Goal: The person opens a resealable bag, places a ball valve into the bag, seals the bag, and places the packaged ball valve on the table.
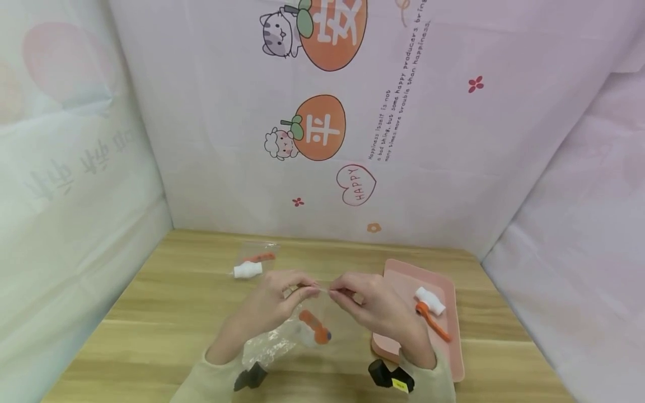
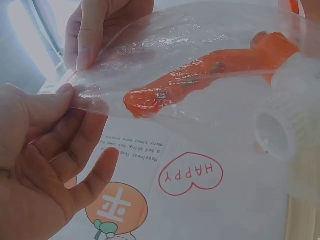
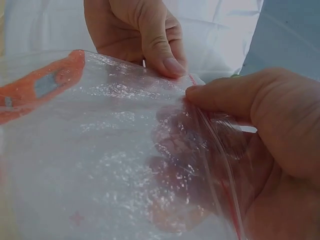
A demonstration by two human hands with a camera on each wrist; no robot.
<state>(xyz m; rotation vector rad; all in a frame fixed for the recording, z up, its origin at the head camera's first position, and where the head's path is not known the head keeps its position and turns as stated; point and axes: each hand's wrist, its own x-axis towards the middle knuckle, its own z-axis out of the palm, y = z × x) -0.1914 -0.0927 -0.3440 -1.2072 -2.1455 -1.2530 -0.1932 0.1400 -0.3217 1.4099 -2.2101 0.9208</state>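
Bag (image 3: 115, 145) clear, red-lined — tray (image 1: 400, 284) pink — tabletop (image 1: 171, 313) wood-grained.

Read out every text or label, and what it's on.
"HAPPY": heart on back sheet.
"Happiness itself is not a bad thing, but some happy producers bring many times more trouble than happiness.": same sheet.
"平": lower printed orange.
Probably "安", cut off: upper printed orange.
Too small: yellow label.
Blurred: marks on bagged orange piece.
Faint: characters on left sheet.

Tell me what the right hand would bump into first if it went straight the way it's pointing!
Probably the left hand: in the head view, the right hand points toward it across a small gap. Both pinch the clear bag; exact depth is hard to judge.
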